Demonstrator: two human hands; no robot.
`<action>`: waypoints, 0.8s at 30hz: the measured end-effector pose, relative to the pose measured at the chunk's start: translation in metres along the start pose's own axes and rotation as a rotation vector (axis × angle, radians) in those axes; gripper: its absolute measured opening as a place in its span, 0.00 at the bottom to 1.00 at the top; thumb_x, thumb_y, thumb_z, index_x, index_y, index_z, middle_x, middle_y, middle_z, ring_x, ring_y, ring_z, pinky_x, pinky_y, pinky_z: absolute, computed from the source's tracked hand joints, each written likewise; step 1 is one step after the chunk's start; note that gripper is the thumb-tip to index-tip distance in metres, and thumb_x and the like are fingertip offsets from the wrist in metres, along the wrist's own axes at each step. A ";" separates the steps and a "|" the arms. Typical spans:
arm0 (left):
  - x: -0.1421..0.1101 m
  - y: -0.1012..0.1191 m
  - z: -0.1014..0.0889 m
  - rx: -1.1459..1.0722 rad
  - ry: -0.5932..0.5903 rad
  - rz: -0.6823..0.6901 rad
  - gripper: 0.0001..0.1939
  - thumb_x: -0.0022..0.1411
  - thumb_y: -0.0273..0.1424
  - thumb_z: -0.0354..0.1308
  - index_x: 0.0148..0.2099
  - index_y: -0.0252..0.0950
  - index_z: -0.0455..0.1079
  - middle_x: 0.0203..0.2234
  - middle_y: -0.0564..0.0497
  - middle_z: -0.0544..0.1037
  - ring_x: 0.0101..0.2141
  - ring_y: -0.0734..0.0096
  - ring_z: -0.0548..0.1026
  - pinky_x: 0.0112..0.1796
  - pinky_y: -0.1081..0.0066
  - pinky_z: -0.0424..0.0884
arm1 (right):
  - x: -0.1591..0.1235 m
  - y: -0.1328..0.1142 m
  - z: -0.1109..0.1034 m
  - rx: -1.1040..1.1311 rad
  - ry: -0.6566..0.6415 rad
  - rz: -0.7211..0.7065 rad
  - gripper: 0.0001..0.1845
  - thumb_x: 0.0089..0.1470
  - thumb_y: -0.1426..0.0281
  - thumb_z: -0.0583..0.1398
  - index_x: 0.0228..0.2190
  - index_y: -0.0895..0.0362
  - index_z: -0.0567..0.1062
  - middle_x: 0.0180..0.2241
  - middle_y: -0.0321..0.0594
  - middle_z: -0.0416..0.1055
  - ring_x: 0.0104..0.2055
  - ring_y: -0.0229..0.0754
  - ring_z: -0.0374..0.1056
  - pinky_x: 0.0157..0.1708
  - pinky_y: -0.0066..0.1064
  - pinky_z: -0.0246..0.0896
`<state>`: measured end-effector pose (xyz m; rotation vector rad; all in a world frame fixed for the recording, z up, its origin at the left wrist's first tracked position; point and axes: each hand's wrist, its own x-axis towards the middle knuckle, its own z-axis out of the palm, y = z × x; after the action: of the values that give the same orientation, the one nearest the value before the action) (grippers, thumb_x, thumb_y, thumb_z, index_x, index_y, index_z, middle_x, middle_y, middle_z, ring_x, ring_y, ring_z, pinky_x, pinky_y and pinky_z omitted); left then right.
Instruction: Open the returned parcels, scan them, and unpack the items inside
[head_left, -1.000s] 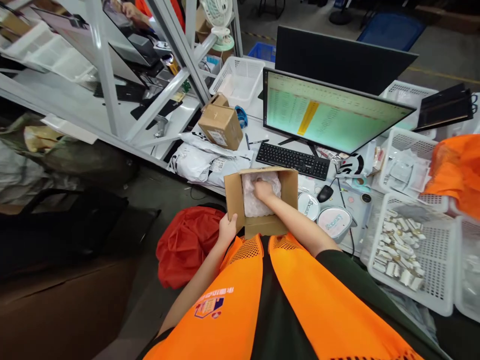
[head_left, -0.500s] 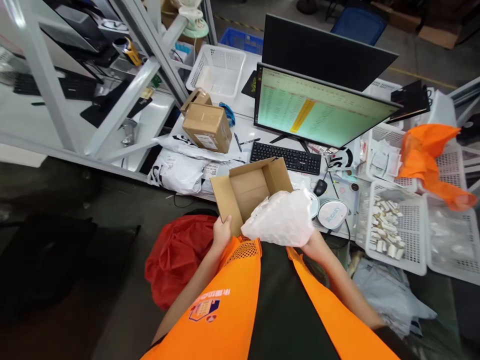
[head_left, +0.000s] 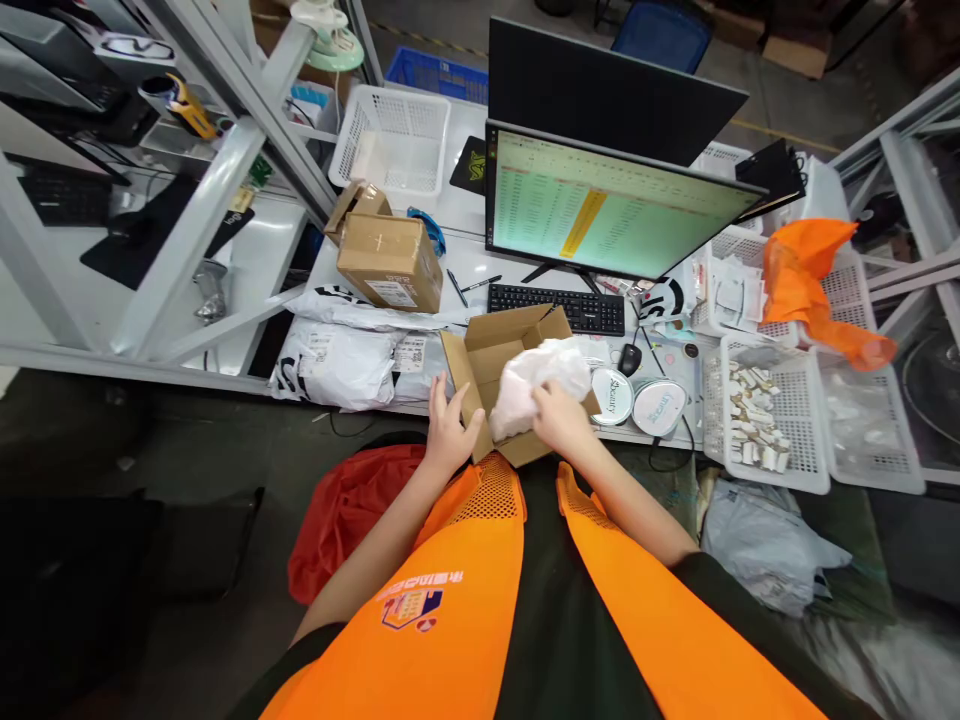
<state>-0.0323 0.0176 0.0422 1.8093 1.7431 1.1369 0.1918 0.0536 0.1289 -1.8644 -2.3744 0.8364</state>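
Desk behind open carton; right hand gripping white wrap, left hand spread beside carton flap.

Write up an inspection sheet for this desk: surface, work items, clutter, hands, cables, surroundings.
Surface: white desk, crowded; no spill seen.
Work items: cardboard box open; white wrap partly inside.
Clutter: taped carton, white parcels, two pens.
Hands: left hand spread at the box's flap; right hand grips the wrap.
Cables: black cable hangs over the front edge.
Surroundings: red fabric below the desk; blue chair beyond the monitors.
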 end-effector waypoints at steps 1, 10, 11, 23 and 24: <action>0.005 0.002 -0.001 0.029 -0.042 0.050 0.27 0.67 0.41 0.59 0.63 0.32 0.70 0.71 0.34 0.54 0.72 0.43 0.46 0.69 0.45 0.48 | 0.022 -0.010 0.013 0.040 -0.027 -0.012 0.29 0.57 0.79 0.56 0.60 0.61 0.69 0.60 0.60 0.62 0.58 0.57 0.66 0.59 0.48 0.63; 0.013 -0.010 -0.007 0.380 -0.281 -0.046 0.29 0.58 0.34 0.69 0.60 0.31 0.73 0.73 0.31 0.49 0.71 0.24 0.38 0.62 0.23 0.40 | 0.035 0.021 0.050 0.704 0.155 0.092 0.41 0.46 0.78 0.53 0.64 0.60 0.62 0.70 0.52 0.51 0.70 0.48 0.52 0.67 0.44 0.54; 0.012 -0.007 -0.010 0.379 -0.281 -0.044 0.29 0.58 0.34 0.68 0.60 0.31 0.73 0.73 0.31 0.48 0.71 0.23 0.37 0.62 0.22 0.38 | 0.026 0.025 0.048 0.797 0.163 0.118 0.40 0.45 0.76 0.53 0.63 0.59 0.63 0.67 0.53 0.57 0.68 0.49 0.57 0.64 0.45 0.58; 0.031 0.055 -0.002 -0.310 -0.461 0.288 0.17 0.70 0.38 0.54 0.51 0.38 0.81 0.46 0.42 0.84 0.48 0.55 0.81 0.54 0.56 0.74 | -0.031 0.007 0.041 1.368 -0.007 0.160 0.29 0.41 0.48 0.72 0.35 0.60 0.81 0.34 0.48 0.79 0.39 0.50 0.76 0.43 0.41 0.71; 0.032 0.054 -0.001 -0.326 -0.416 0.271 0.16 0.70 0.37 0.54 0.49 0.38 0.81 0.45 0.43 0.84 0.46 0.56 0.82 0.52 0.57 0.75 | -0.036 0.008 0.039 1.373 0.032 0.171 0.30 0.42 0.48 0.71 0.37 0.60 0.81 0.38 0.50 0.80 0.42 0.52 0.76 0.45 0.42 0.70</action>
<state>-0.0013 0.0390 0.0922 1.9368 1.0396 0.9800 0.1972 0.0066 0.1035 -1.3310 -0.9428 1.7365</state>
